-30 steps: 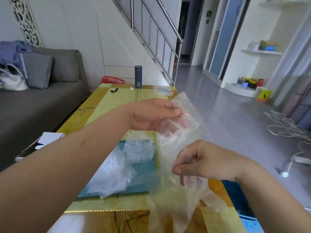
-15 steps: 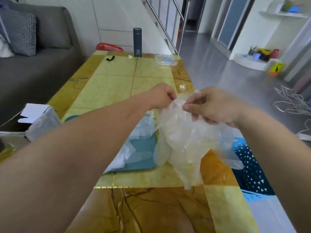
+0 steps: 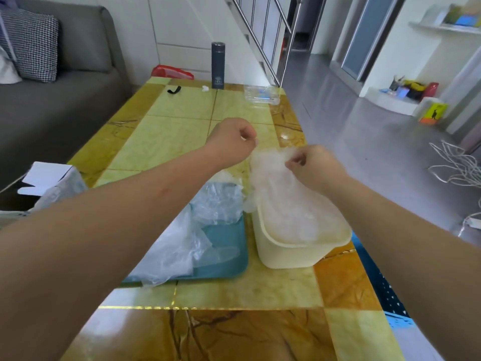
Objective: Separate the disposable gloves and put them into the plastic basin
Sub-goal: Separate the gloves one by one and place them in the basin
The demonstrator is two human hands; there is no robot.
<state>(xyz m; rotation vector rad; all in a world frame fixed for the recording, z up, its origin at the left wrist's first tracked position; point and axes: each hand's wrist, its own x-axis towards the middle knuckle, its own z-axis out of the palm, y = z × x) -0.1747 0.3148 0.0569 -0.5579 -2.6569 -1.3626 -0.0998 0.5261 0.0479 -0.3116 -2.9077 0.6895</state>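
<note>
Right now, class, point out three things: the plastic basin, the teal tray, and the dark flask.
plastic basin [image 3: 283, 252]: head view, on its pale yellow front wall.
teal tray [image 3: 229, 235]: head view, on the bare floor near its right edge.
dark flask [image 3: 218, 66]: head view, on the middle of its body.

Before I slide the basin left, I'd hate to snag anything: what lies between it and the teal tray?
In the head view, only a narrow strip of bare tabletop separates the basin from the teal tray.
</note>
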